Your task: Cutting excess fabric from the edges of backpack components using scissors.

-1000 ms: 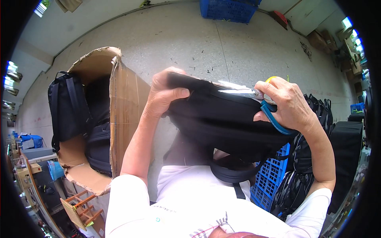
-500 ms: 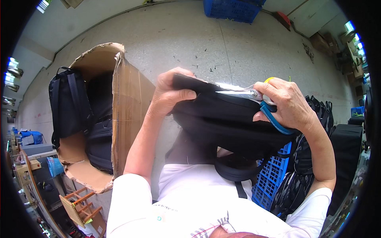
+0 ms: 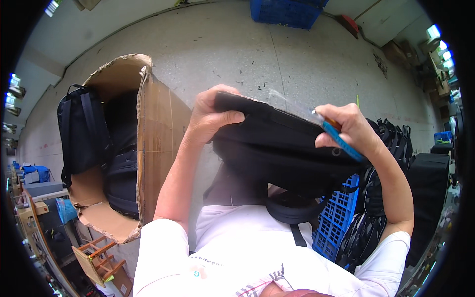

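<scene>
My left hand [image 3: 209, 115] is closed on the upper left edge of a black fabric bag [image 3: 279, 143], thumb in front. The bag hangs over my lap, its upper edge stretched slantwise down toward the right. In my right hand [image 3: 357, 129] is a pair of scissors [image 3: 341, 142] with a blue handle. Motion smears their blades, which lie along the bag's upper edge, so I cannot tell whether they are apart. A rounded black part of the bag, with a strap, rests against my white shirt.
At left stands a torn-edged cardboard box [image 3: 163, 128] holding black backpacks [image 3: 85, 131]. A blue plastic crate [image 3: 335, 215] and more black bags [image 3: 378, 195] are close on my right. Another blue crate [image 3: 287, 12] sits far ahead. A wooden stool [image 3: 101, 262] is at lower left.
The scissors have tilted and their blades, sharp before, are now blurred. My right hand has turned slightly and shifted a little. My left hand keeps its hold on the bag's edge.
</scene>
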The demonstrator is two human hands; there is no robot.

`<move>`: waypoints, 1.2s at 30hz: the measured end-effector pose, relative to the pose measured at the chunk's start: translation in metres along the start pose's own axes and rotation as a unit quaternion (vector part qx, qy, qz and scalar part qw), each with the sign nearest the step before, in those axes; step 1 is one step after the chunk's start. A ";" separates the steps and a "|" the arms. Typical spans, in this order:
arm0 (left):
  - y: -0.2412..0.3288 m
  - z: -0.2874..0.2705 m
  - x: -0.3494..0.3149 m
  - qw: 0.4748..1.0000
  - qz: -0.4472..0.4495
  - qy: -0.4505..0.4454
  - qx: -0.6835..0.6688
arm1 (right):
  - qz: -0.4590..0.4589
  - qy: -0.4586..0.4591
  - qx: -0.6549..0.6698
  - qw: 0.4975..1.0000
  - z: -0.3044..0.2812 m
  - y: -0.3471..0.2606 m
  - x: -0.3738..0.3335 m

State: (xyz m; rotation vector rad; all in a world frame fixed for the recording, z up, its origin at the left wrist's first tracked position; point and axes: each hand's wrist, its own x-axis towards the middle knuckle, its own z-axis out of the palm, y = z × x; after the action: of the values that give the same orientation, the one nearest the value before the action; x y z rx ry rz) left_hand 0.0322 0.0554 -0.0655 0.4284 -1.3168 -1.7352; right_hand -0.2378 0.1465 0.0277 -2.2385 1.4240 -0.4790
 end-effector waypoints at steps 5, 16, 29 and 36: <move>-0.002 0.000 0.001 0.998 0.013 -0.008 0.065 | 0.149 0.051 0.337 0.928 0.000 0.009 -0.010; 0.003 0.011 -0.005 0.995 0.044 -0.006 0.089 | 0.121 -0.038 -0.061 0.990 -0.014 -0.015 -0.022; 0.009 0.017 -0.013 0.992 0.062 -0.001 0.110 | 0.023 -0.061 -0.041 0.997 -0.005 -0.028 0.006; 0.006 0.022 -0.014 0.996 0.043 0.002 0.080 | 0.016 -0.031 -0.031 0.999 -0.003 -0.029 0.005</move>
State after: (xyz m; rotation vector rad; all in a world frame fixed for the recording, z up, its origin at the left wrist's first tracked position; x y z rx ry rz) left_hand 0.0266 0.0795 -0.0550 0.4587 -1.4561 -1.5629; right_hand -0.2151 0.1518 0.0459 -2.2557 1.4580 -0.3555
